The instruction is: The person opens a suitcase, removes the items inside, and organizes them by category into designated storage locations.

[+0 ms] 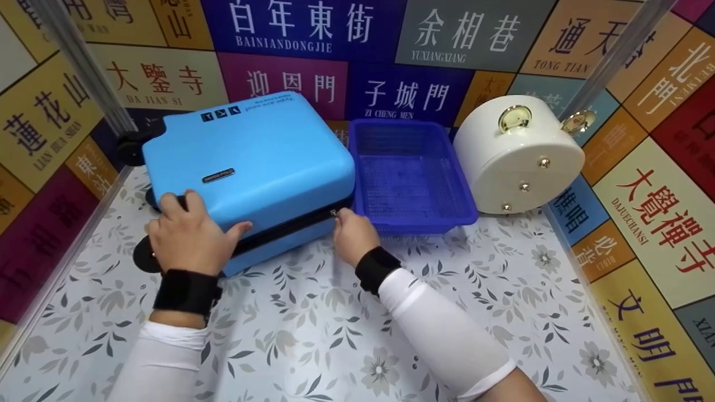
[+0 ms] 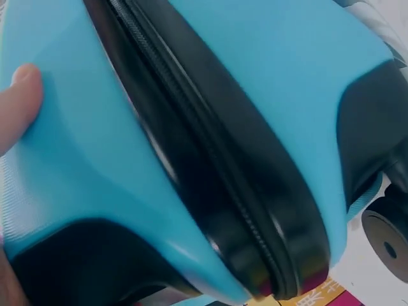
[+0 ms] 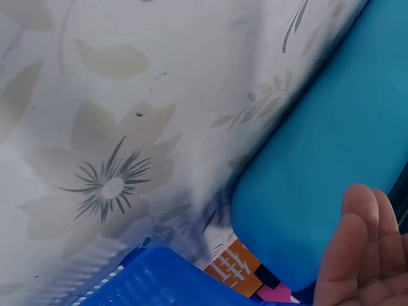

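A light-blue hard-shell suitcase [image 1: 251, 151] lies on its side, its black zipper band [image 2: 191, 146] facing the person. My left hand [image 1: 190, 234] rests on its near left corner by a wheel, thumb spread toward the band. That thumb [image 2: 22, 105] shows against the blue shell in the left wrist view. Near the right end of the band, my right hand [image 1: 354, 237] pinches a small metal zipper pull [image 1: 334, 213]. In the right wrist view the fingers [image 3: 357, 248] are bent together close to the shell; the pull is hidden there.
Right of the suitcase stands a blue plastic basket [image 1: 469, 215], close to its side. A white rounded case [image 1: 514, 162] with gold fittings is beyond that. Black wheels [image 1: 146, 254] stick out at the suitcase's left. Printed panels [image 1: 301, 84] wall in the floral-covered table [image 1: 313, 346].
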### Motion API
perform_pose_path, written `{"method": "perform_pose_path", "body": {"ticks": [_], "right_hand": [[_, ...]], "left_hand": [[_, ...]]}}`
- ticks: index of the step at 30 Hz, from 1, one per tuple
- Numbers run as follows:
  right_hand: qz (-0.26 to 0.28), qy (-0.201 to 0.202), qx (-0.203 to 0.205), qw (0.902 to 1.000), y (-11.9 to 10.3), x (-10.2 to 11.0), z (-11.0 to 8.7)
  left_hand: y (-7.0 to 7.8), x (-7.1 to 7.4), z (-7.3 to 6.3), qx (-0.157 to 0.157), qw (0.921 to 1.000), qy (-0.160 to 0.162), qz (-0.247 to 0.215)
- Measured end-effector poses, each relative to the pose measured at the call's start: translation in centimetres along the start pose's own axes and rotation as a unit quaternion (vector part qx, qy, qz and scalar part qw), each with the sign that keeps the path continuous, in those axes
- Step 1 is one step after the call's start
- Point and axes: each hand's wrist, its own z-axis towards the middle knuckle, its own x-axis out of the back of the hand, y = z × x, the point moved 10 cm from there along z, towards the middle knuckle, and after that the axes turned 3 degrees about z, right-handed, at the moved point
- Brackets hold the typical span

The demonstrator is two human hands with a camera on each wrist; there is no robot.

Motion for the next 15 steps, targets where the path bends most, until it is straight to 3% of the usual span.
{"method": "perform_pose_path", "body": {"ticks": [5, 11, 15], "right_hand": [[0.007, -0.007, -0.005, 0.9999, -0.30, -0.14, 0.32], [0.019, -0.024, -0.024, 0.9993, -0.21, -0.53, 0.55], [0.028, -0.026, -0.028, 0.9989, -0.31, -0.54, 0.67]], "left_hand": [[0.78, -0.18, -0.25, 0.003, 0.9999, -0.007, 0.009], [1.02, 0.59, -0.31, -0.057, 0.9983, 0.009, 0.009], [0.93, 0.50, -0.26, -0.071, 0.9974, 0.011, -0.008]]}}
